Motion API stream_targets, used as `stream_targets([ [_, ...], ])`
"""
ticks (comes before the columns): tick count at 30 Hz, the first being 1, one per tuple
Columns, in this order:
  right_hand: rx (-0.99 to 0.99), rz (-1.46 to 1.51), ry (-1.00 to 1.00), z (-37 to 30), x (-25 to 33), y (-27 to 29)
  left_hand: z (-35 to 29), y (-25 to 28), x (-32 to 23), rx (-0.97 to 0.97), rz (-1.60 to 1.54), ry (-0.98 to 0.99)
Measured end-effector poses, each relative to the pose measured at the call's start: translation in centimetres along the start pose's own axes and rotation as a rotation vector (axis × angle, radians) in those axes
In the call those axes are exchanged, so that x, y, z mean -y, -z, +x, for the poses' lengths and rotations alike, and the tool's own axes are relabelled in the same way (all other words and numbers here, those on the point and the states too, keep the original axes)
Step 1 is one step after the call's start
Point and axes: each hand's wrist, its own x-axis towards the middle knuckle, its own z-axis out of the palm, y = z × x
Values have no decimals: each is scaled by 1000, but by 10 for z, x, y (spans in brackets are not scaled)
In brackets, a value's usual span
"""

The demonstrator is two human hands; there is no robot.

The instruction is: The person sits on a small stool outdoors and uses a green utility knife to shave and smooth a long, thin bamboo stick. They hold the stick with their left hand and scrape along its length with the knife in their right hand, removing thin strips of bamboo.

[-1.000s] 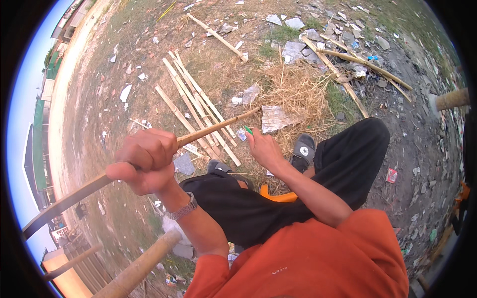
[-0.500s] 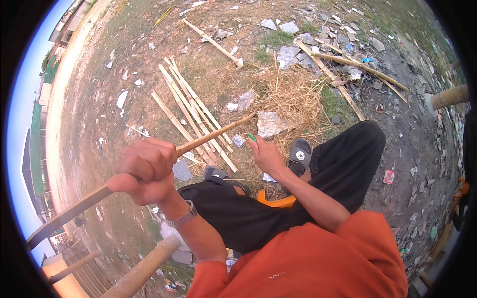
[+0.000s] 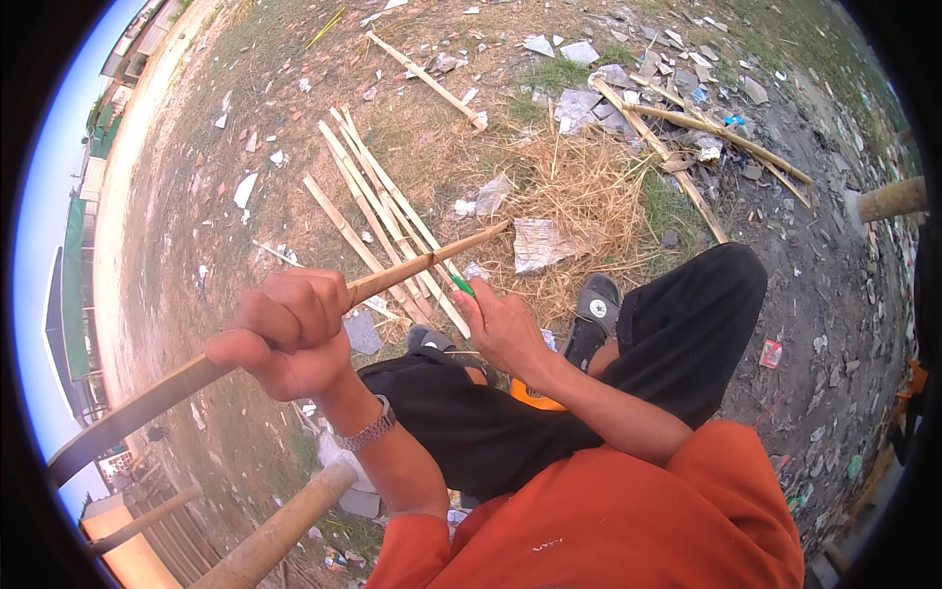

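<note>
A long split bamboo strip (image 3: 388,277) slants across in front of me, from the lower left to its tip over the straw. My left hand (image 3: 292,334) is wrapped round it in a fist, with a metal-banded watch on that wrist. My right hand (image 3: 505,329) is closed on a small green-handled knife (image 3: 461,284), most of the handle hidden in the fingers. Its thin blade is hard to make out and seems to meet the strip near a dark mark. Past the strip, several pale bamboo slats (image 3: 378,211) lie side by side on the ground.
Dry straw and shavings (image 3: 589,191) spread beyond my feet, a flat weathered piece (image 3: 538,245) among them. Another bamboo piece (image 3: 427,79) lies farther off. Bamboo poles (image 3: 711,128) rest on rubble at the far right. An orange curved object (image 3: 535,396) sits beneath my legs; a thick pole (image 3: 280,530) is lower left.
My right hand has moved left and slightly down, bringing the green-handled knife to the bamboo strip. My left hand keeps its grip, nearly still. The view has shifted slightly.
</note>
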Motion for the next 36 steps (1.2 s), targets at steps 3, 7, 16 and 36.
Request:
stream_targets([
  [3,-97,6,-88,5,-31,-22,2,-1,-1,-39,-8,9],
  [7,-15,7,-78,5,-19,-10,-3,-1,-1,-119,26,12],
  [16,5,10,-162,21,-49,-17,0,-13,-2,-383,87,3],
  [36,21,77,-162,39,-77,-29,1,-6,-3,-412,82,4],
])
